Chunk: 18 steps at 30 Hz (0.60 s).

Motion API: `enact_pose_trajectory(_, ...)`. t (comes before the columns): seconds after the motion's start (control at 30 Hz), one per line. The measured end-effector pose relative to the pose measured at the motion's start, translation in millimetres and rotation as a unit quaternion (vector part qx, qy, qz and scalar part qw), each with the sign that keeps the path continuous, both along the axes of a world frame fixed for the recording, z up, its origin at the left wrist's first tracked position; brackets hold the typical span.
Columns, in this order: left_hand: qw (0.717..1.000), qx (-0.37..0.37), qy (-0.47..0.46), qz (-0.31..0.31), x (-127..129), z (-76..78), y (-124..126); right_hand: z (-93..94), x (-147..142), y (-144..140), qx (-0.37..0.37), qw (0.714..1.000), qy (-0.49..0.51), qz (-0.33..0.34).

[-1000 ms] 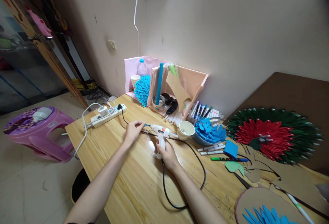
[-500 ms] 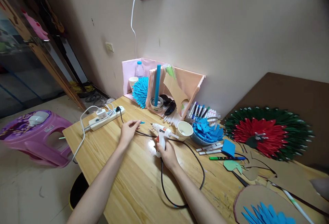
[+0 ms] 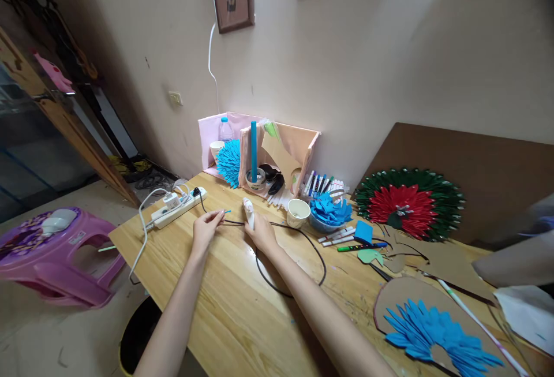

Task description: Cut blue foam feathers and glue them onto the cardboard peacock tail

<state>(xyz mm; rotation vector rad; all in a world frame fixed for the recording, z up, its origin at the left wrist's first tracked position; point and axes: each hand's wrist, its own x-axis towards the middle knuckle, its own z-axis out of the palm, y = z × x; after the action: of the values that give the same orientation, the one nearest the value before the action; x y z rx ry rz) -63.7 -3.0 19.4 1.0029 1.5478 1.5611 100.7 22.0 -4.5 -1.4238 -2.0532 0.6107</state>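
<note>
Between the fingertips of my left hand (image 3: pixel 205 231) is a small blue petal-like piece (image 3: pixel 227 211), its end sticking out to the right. My right hand (image 3: pixel 263 234) is wrapped round the handle of a white hot glue gun (image 3: pixel 249 211), which stands upright close to the table and apart from the blue piece. Its nozzle is hard to make out from this angle. A black cord (image 3: pixel 319 250) loops over the table around my right forearm. To the right of the glue gun are a paper cup (image 3: pixel 298 213) and a bowl of blue pieces (image 3: pixel 331 211).
A power strip (image 3: pixel 179 206) lies at the table's left edge. A pink organiser (image 3: pixel 309 152) stands against the wall. On the right are markers (image 3: pixel 341 235), a cardboard disc with blue petals (image 3: pixel 437 331) and a green-and-red petal piece (image 3: pixel 407 204). A pink stool (image 3: pixel 82 256) stands left.
The glue gun has turned from side-on, with its nozzle towards the blue piece, to a more end-on pose. My left hand keeps its pinch. The camera view has swung right and up.
</note>
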Motion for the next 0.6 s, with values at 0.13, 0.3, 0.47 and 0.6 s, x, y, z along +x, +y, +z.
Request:
enact_pose_trajectory(0.13,0.999,-0.034,-0.006,-0.029,5,7.6,-40,11.0,28,-34,0.033,0.998,0.032,0.031)
enact_pose_trajectory(0.3,0.989,-0.09,0.03,-0.116,34,14.7,-78,27.8,120,-113,0.039,0.993,0.097,0.06)
enact_pose_trajectory(0.47,0.95,-0.087,0.09,-0.287,103,28.1,-81,39.4,247,-177,0.016,0.997,0.081,-0.003)
enact_pose_trajectory(0.6,0.897,-0.073,0.113,-0.421,184,46.4,-73,31.8,336,-207,0.024,0.961,0.152,-0.23)
